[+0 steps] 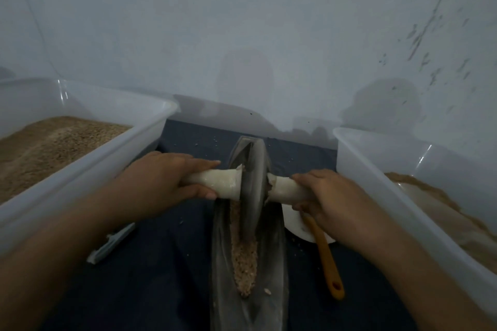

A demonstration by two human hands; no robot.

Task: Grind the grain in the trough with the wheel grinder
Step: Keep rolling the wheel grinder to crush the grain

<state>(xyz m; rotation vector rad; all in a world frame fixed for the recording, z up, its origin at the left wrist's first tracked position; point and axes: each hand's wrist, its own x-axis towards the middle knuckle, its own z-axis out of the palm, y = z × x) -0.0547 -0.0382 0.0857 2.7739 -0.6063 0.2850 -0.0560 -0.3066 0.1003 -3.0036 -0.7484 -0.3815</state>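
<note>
While both hands grip the axle, the parts lie as follows, each placed relative to the trough.

Trough: long, dark, boat-shaped trough (pixel 271 263) lying on a dark cloth (pixel 150 263), its far tip toward the wall and its near end at the lower edge of the view.

Wheel grinder: dark disc of the wheel grinder (pixel 252 191) standing upright on edge in the groove of the trough, toward its far half; a pale handle (pixel 217 181) sticks out level from each face.

Grain: crushed, pale brown grain (pixel 245 258) lying along the groove of the trough, from under the disc toward the near end; a few flecks sit on the trough wall and the cloth beside it.

Left hand: left hand (pixel 164 183), left of the trough, fingers and thumb curled round the left handle, forefinger stretched along it toward the disc.

Right hand: right hand (pixel 330 201), right of the trough, fingers curled round the right handle.

Left bin: clear plastic bin (pixel 88 166), left of the trough, holding a heap of brown grain.

Right bin: second clear bin (pixel 403 212), right of the trough, holding a lower brown heap.

Spoon: orange spoon (pixel 326 258), just right of the trough, its upper end hidden under the right hand, beside a white dish (pixel 298 226).
</note>
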